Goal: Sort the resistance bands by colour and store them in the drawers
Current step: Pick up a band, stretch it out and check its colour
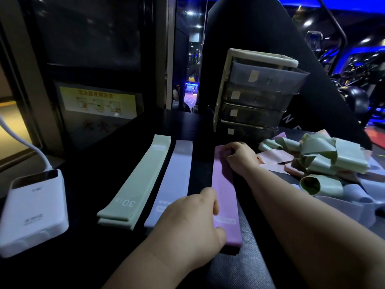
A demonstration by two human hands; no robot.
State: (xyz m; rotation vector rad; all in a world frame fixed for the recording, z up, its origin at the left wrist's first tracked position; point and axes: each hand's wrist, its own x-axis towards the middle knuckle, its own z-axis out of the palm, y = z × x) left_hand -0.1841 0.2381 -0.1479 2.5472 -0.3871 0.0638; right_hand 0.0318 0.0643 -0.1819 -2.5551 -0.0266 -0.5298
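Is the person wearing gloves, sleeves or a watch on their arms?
No. The left hand and the right hand are bare: no gloves, rings, watch or bracelet show, and no sleeves reach into view.

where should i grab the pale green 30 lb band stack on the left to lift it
Pinch the pale green flat resistance band stack at its near short end, coming from the near side. It lies flat with that end towards the person and bare dark table before it. The lilac flat band lies close along its right edge, leaving little room there.
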